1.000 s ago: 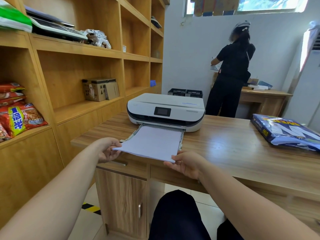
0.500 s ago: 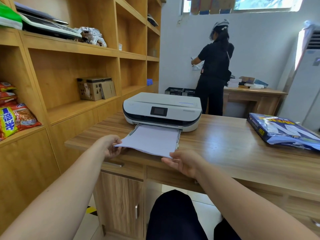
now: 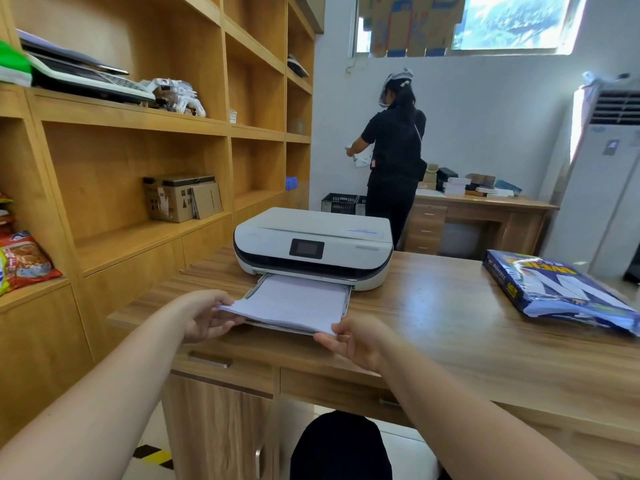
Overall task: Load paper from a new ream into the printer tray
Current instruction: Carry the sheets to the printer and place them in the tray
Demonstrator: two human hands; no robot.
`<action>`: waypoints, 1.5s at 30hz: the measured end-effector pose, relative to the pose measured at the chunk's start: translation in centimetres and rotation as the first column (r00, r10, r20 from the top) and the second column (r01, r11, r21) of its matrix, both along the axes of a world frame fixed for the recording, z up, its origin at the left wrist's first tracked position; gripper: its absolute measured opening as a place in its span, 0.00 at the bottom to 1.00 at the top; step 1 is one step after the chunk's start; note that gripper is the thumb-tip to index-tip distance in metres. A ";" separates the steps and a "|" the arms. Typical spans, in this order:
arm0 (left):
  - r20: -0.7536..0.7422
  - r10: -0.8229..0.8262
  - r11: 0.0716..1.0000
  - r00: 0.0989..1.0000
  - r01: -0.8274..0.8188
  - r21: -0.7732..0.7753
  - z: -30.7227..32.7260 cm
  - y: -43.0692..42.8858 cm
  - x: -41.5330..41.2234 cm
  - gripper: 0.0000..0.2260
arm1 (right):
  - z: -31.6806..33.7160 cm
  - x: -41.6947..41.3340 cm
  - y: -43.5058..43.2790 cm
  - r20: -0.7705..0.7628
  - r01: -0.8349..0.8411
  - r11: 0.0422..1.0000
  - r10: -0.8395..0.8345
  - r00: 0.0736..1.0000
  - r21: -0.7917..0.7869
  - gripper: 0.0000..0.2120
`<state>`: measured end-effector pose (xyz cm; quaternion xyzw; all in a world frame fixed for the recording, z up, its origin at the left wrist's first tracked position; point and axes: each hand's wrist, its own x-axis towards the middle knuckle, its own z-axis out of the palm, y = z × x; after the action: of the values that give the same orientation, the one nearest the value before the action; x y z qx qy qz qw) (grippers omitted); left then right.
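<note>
— What have you got hold of?

— My left hand pinches the near left corner of the paper stack, and my right hand pinches the near right corner, thumb on top, fingers underneath. Both hands are closed on the sheets, well apart from each other, one at each side.

— And where is the paper?

— Its far end lies inside the tray that sticks out of the front of the printer; the near end hangs past the tray's front lip, lifted a little in my grip.

— How will it behave?

— I judge it a thin batch, light, and floppy across the middle — it would sag or fan if I held one corner only. The sheets are smooth and can slide over one another, so the edges may go uneven. Holding both near corners keeps it flat and square, and I'd push evenly from the two sides so that it doesn't buckle against the tray's back.

— Anything beyond?

— The opened ream lies on the desk to my right, well apart from the printer. Farther back a person stands facing the wall.
</note>
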<state>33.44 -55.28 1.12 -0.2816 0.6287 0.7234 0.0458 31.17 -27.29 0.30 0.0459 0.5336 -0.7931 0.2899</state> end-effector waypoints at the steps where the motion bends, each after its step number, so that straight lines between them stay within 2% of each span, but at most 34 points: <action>1: 0.024 -0.012 1.000 1.000 0.012 -0.011 0.1 -0.3 0.0 0.10 | 0.1 -0.1 0.0 0.002 -0.002 1.000 0.002 1.000 0.006 0.26; 7: 0.115 -0.045 0.995 0.992 0.055 -0.082 -0.3 -0.9 -0.8 0.14 | -0.3 -0.7 0.2 0.039 -0.040 0.995 0.037 0.999 0.088 0.23; 12: 0.128 -0.017 0.991 0.992 0.034 -0.128 -1.1 -1.3 -1.8 0.14 | -0.6 -1.1 0.3 0.055 -0.105 0.981 0.097 0.994 0.165 0.13; 18: 0.083 -0.014 0.991 0.996 0.025 -0.130 -1.7 -1.5 -3.0 0.14 | 0.0 -1.8 0.2 0.011 -0.095 0.975 0.095 0.995 0.201 0.25; 29: 0.102 -0.026 0.988 0.994 0.041 -0.150 -0.7 -1.6 -6.4 0.15 | 0.4 -5.2 0.4 -0.047 -0.107 0.966 0.122 0.991 0.236 0.21; 34: 0.091 -0.018 0.991 0.996 0.030 -0.131 -0.5 -1.2 -7.8 0.15 | 0.2 -6.5 0.7 -0.120 -0.086 0.947 0.129 0.984 0.310 0.32; 39: 0.079 -0.007 0.994 0.997 0.016 -0.108 -0.7 -1.0 -8.3 0.13 | 0.4 -7.5 1.0 -0.123 -0.142 0.949 0.182 0.976 0.281 0.23; 45: 0.069 -0.021 0.995 0.997 0.027 -0.093 0.0 -1.1 -9.2 0.13 | 0.4 -8.4 1.2 -0.122 -0.142 0.951 0.181 0.976 0.275 0.17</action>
<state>24.25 -56.38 1.13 -0.3001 0.6634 0.6826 0.0624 22.80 -26.12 0.70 -0.0177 0.6565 -0.6896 0.3052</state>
